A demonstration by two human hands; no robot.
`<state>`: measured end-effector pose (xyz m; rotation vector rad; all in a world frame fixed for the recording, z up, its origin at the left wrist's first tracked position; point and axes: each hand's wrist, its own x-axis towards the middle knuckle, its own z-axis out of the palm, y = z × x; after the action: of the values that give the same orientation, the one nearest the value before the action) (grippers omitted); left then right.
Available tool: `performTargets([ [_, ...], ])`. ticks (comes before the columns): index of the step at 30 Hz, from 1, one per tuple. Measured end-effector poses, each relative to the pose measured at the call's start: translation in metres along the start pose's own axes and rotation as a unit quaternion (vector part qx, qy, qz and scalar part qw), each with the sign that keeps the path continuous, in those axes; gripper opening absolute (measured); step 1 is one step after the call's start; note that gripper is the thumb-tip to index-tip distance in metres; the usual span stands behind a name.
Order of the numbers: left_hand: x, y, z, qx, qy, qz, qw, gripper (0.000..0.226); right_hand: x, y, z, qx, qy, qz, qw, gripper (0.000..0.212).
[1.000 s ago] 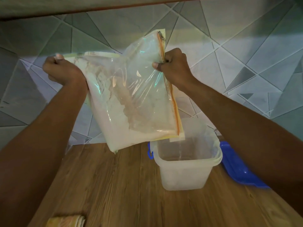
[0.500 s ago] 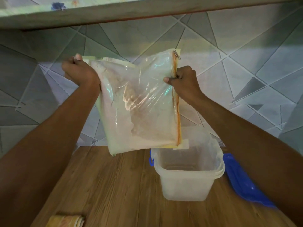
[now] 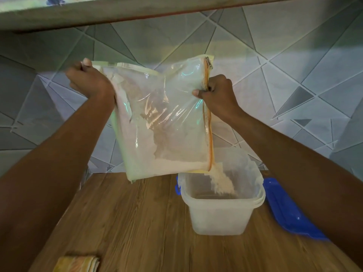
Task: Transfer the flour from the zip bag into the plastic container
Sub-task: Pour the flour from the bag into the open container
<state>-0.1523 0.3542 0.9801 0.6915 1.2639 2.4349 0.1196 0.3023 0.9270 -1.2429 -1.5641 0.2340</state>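
A clear zip bag (image 3: 163, 122) with an orange zipper hangs turned on its side above the wooden table, flour piled along its lower edge. My left hand (image 3: 88, 81) grips the bag's upper left corner. My right hand (image 3: 218, 95) pinches the zipper edge on the right. White flour (image 3: 220, 181) spills from the bag's lower right corner into the translucent plastic container (image 3: 220, 214) standing just below and to the right.
A blue lid (image 3: 288, 211) lies right of the container, partly under my right arm. A folded yellow cloth (image 3: 76, 265) rests at the table's near edge. A tiled wall (image 3: 294, 65) rises behind the wooden table (image 3: 137, 222), and a shelf edge (image 3: 137, 12) runs overhead.
The bag has been lifted and steadied with the zipper side hanging down. Flour now streams from its lower right corner into the container, where none was falling before.
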Motion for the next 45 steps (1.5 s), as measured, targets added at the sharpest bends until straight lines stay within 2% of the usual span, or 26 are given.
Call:
performTargets([
  [2,-0.006,0.003,0.001,-0.012,-0.001,0.006,1.000,0.028,0.000,0.001,-0.002,-0.003,-0.007,0.009,1.000,0.062],
  [5,-0.006,0.006,0.004,-0.015,-0.004,0.001,1.000,0.021,0.001,0.005,-0.006,-0.001,0.003,0.018,1.000,0.056],
  [7,-0.004,0.009,0.006,-0.009,0.015,0.000,1.000,0.034,-0.001,0.008,-0.008,0.003,-0.003,0.035,0.999,0.050],
  [10,-0.007,0.013,0.011,-0.006,-0.010,0.020,1.000,0.041,-0.003,0.011,-0.010,0.004,0.000,0.044,0.999,0.059],
  [12,-0.013,0.017,0.015,-0.016,-0.028,0.031,0.999,0.041,-0.005,0.010,-0.012,-0.013,-0.004,0.051,0.999,0.051],
  [16,-0.014,0.021,0.018,0.019,-0.041,0.054,0.998,0.025,-0.014,0.012,-0.014,-0.024,0.019,0.040,0.999,0.054],
  [22,-0.010,0.022,0.012,0.064,-0.051,0.076,0.994,0.011,-0.014,0.011,-0.017,-0.028,0.018,0.044,0.998,0.046],
  [29,-0.012,0.024,0.014,0.106,-0.067,0.095,0.987,0.030,-0.015,0.016,-0.021,-0.031,0.010,0.054,0.998,0.050],
  [33,-0.016,0.027,0.021,0.136,-0.075,0.122,0.980,0.044,-0.015,0.019,-0.028,-0.025,0.005,0.062,0.998,0.060],
  [37,-0.023,0.029,0.025,0.134,-0.069,0.121,0.981,0.043,-0.017,0.022,-0.033,-0.021,-0.002,0.064,0.998,0.064],
  [43,-0.029,0.032,0.027,0.148,-0.069,0.127,0.978,0.037,-0.023,0.026,-0.039,-0.025,-0.001,0.070,0.997,0.054],
  [45,-0.031,0.033,0.027,0.154,-0.065,0.124,0.978,0.035,-0.024,0.029,-0.041,-0.026,0.008,0.078,0.997,0.057],
])
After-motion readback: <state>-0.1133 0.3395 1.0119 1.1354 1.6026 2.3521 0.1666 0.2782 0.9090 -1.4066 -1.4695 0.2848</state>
